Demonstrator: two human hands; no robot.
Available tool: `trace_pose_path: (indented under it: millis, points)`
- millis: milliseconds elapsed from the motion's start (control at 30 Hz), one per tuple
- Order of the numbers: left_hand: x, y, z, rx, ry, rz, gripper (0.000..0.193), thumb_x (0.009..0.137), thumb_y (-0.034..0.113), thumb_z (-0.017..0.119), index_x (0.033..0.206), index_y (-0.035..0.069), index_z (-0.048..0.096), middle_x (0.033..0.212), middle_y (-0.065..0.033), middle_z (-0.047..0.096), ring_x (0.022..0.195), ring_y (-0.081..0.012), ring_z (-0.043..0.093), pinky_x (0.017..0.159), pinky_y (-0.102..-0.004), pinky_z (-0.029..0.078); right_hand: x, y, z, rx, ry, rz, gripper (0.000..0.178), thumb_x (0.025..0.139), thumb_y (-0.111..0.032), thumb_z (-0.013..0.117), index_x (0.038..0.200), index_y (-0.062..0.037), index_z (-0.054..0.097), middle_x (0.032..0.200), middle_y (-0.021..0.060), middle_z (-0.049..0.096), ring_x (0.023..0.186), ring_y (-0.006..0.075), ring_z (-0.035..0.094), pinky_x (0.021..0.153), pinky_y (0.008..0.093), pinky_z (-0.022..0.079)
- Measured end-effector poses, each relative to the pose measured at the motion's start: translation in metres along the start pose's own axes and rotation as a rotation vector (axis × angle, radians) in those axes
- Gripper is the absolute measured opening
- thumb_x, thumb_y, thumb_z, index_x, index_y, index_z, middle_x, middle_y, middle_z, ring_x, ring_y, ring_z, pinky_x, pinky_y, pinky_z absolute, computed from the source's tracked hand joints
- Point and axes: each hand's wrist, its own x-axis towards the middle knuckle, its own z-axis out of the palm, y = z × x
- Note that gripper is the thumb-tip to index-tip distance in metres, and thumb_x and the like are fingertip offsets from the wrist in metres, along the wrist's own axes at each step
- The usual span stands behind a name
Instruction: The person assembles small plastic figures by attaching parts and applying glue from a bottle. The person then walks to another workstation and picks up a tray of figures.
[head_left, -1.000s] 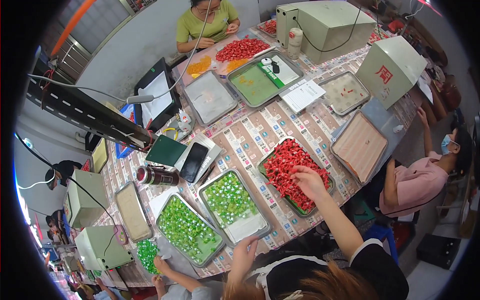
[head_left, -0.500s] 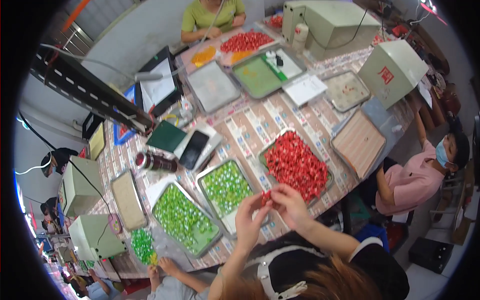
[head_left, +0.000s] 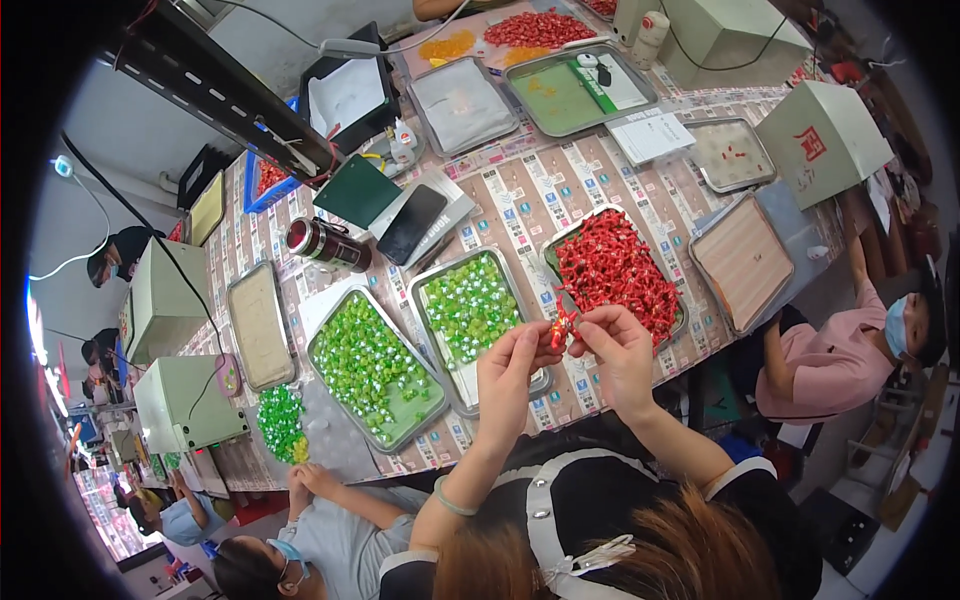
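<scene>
Seen from above, a person's two bare hands meet around one small red piece (head_left: 561, 332), just off the near left side of the red tray (head_left: 552, 258). The left hand (head_left: 510, 372) pinches the piece from one side and the right hand (head_left: 620, 352) from the other, fingertips nearly touching. The piece's exact shape is hard to make out.

Handling of this one piece looks under way rather than finished. The red tray is heaped with more red pieces (head_left: 615, 275), so plenty seem left; whether any of them are already dealt with cannot be told. Left of the red tray lie a green tray (head_left: 478, 388) and, farther left, a second green tray (head_left: 410, 410), both holding green pieces and neither being handled. Right of the red tray is a striped tray (head_left: 742, 262).

One second earlier, the right hand is over the red tray and the left hand is well apart from it; half a second earlier, they are already together on a red piece. The view has shifted too: a co-worker (head_left: 345, 525) well left of the red tray, showing only arms at first, now shows a masked head.
</scene>
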Motion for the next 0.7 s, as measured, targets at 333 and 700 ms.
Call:
trace_pose_path:
  millis: [333,700]
  points:
    - [-0.010,-0.014,-0.001,0.335,0.082,0.074,0.017,0.082,0.007,0.052,0.095,-0.004,0.055,0.083,-0.0058,0.058,0.075,-0.0096,0.055,0.067,-0.0209,0.044,-0.012,0.014,-0.006,-0.142,0.003,-0.057,0.008,0.076,0.000,0.056,0.084,-0.0001,0.055,0.073,0.0048,0.056,0.061,0.0105,0.053,0.060,0.0213,0.044]
    - [-0.017,-0.066,-0.013,0.829,0.096,0.214,0.009,0.079,0.006,0.056,0.083,-0.002,0.057,0.074,-0.0080,0.058,0.066,-0.0127,0.054,0.060,-0.0243,0.044,-0.027,0.039,-0.052,-0.750,-0.089,-0.345,0.013,0.072,-0.001,0.060,0.085,0.0013,0.060,0.074,0.0094,0.059,0.067,0.0139,0.057,0.060,0.0243,0.045]
